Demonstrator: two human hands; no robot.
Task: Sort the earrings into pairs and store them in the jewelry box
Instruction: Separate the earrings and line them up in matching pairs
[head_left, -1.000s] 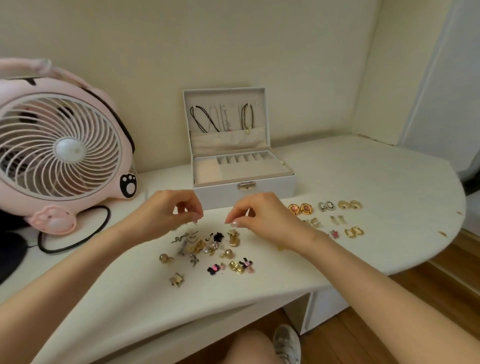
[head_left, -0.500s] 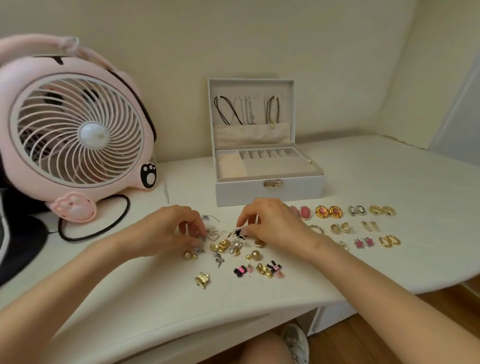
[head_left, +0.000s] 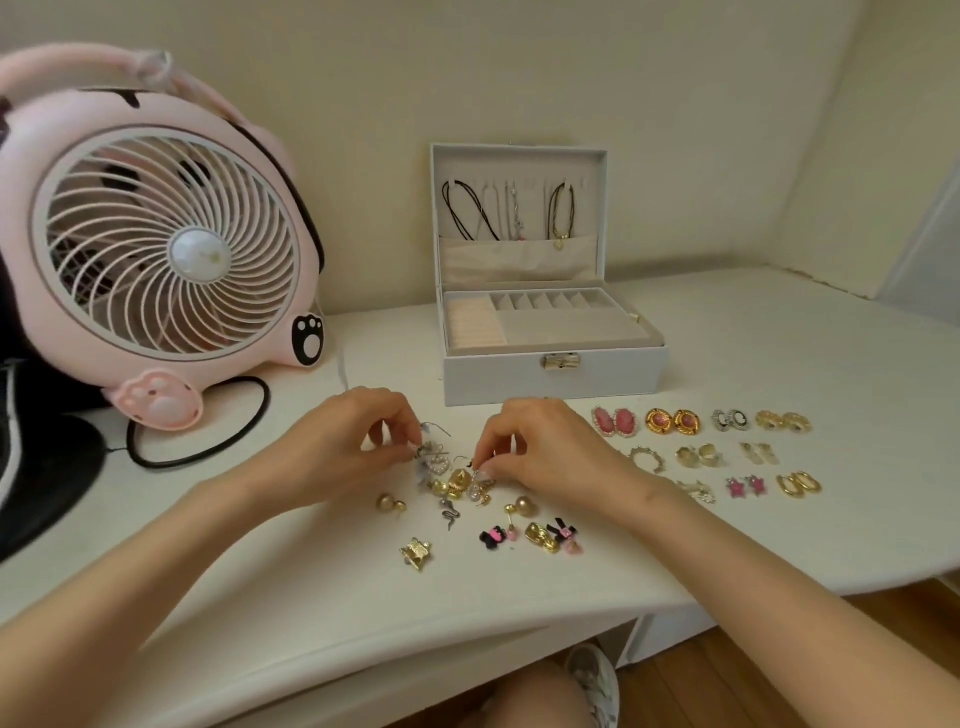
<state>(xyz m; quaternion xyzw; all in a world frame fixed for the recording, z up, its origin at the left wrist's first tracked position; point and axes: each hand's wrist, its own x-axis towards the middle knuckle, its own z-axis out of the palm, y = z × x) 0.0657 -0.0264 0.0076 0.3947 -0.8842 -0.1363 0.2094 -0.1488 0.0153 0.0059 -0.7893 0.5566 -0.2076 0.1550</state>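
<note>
White surface (head_left: 727, 364) holds a tangled pile of earrings (head_left: 457, 480); left hand (head_left: 345, 447) and right hand (head_left: 543, 447) each pinch one from it, near the open jewelry box (head_left: 550, 376).

The left edge cuts off the fan (head_left: 156, 249). Which pieces of the earring pile (head_left: 457, 480) the left hand (head_left: 343, 441) and right hand (head_left: 550, 447) pinch is too small to tell.

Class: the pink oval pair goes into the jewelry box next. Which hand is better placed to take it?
The right hand. The pink oval pair lies beside it, in front of the jewelry box; the left hand sits beyond the unsorted pile and would probably have to cross the right.
</note>
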